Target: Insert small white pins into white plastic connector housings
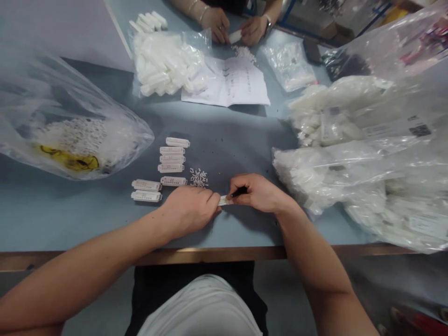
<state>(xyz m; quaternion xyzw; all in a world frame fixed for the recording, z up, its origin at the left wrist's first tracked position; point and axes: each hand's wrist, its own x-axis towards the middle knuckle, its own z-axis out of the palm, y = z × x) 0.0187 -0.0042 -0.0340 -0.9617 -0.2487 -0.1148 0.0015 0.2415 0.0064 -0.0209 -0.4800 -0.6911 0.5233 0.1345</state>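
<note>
A worker's left hand [191, 205], fingers curled shut, pinches one end of a small white plastic strip [223, 200] at the near edge of a blue-grey worktable [87, 219]. The right hand [259, 192] is closed around a thin black tool [239, 191] whose tip meets the strip. The two hands nearly touch, and the strip shows only in the gap between them.

Just beyond the strip lies a loose scatter of tiny white pins [199, 177]. To the left of the pins, several white perforated rectangular plastic pieces [171, 159] lie flat in rows. A large clear plastic bag [70, 126] slumps at the left, and clear bags stuffed with white parts [350, 154] crowd the right side.

At the far side, a co-worker's hands [217, 22] hold a small white block between them. They are near a printed paper sheet [231, 84] and an open bag of white blocks [168, 63].
</note>
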